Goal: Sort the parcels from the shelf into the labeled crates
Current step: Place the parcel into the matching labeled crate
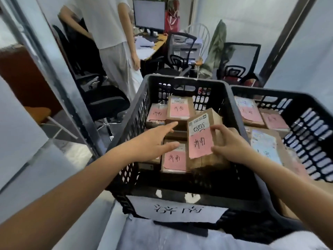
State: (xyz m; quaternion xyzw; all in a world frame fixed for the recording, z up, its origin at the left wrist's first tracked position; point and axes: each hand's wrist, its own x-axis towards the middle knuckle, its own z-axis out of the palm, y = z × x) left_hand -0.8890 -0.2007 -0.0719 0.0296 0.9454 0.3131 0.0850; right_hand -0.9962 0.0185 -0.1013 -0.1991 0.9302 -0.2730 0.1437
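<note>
A person's right hand [232, 145] grips a cardboard parcel [203, 134] by its right edge, thumb and fingers curled round it, and holds it tilted over the right side of a black plastic crate [180, 188]. The parcel's pink slip [201, 144] carries the same handwritten characters as the white paper label [178, 210] on the crate's near wall, which appears to be why it is going in here. The left hand [155, 141] is open, fingers straight and spread above the flat-lying parcels [174, 157] already in the crate, seemingly ready to steady or shift them to make room; whether it touches them cannot be told. Several of those parcels show matching pink slips face up, so the sorting looks well along. A second crate [306, 127] stands just beside on the right, holding its own parcels. Behind, a bystander in pale clothes [111, 33] stands among office chairs [100, 98] near a monitor [148, 15].
</note>
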